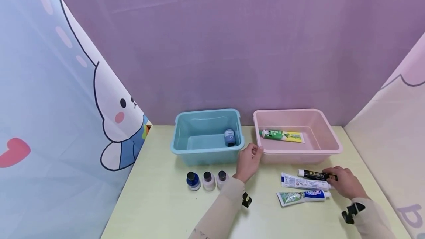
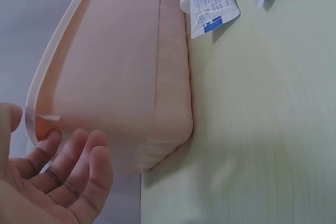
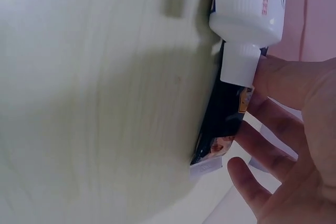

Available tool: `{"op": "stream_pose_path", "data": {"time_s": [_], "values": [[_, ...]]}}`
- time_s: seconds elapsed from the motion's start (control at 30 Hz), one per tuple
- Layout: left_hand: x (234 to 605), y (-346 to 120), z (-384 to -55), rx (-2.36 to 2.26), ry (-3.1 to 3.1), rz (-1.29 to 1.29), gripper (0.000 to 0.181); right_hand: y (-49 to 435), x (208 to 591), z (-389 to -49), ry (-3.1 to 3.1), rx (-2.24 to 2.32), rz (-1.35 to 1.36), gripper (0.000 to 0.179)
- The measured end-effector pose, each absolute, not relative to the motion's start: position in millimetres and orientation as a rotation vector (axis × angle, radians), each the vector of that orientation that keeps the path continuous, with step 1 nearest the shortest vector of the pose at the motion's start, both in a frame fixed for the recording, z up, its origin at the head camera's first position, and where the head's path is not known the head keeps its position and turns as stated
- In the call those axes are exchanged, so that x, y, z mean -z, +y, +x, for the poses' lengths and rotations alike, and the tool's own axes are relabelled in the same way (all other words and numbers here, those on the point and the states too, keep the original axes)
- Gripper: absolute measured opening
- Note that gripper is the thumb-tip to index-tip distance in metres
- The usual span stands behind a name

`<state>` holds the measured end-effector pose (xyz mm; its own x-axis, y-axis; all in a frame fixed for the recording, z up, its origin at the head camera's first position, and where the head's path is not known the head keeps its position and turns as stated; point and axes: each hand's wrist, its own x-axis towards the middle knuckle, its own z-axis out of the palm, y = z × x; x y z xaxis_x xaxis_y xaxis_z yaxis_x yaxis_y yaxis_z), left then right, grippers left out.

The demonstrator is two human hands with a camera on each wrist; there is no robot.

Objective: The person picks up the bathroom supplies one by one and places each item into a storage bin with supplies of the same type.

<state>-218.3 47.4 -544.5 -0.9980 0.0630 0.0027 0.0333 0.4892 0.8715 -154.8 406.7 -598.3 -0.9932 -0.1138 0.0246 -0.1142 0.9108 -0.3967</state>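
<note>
My left hand (image 1: 249,160) is at the near left corner of the pink bin (image 1: 299,152), its index fingertip under the rim and its thumb beside it; the other fingers curl loosely. My right hand (image 1: 345,182) holds the crimped end of a black toothpaste tube (image 1: 313,175); its thumb tip is hidden behind a white cap in the right wrist view. Just nearer lies a white toothpaste tube (image 1: 303,182), with a green and blue toothpaste tube (image 1: 302,197) in front. A green and yellow toothpaste tube (image 1: 282,135) lies inside the pink bin.
To the left stands a blue bin (image 1: 207,151) with a blue bottle (image 1: 229,137) lying in it. Before it stand a dark blue bottle (image 1: 193,182) and two pale bottles, one pale bottle (image 1: 208,182) in the middle. A purple cloth (image 1: 232,47) hangs behind.
</note>
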Motion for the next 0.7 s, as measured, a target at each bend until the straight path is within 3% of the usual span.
{"op": "stream_pose_path", "data": {"time_s": [0.7], "values": [[547.8,57.0,-232.3,-1.794,2.416,-0.090,0.024,406.3,590.3,-169.7,-3.192,-0.566,0.314,0.028]]}}
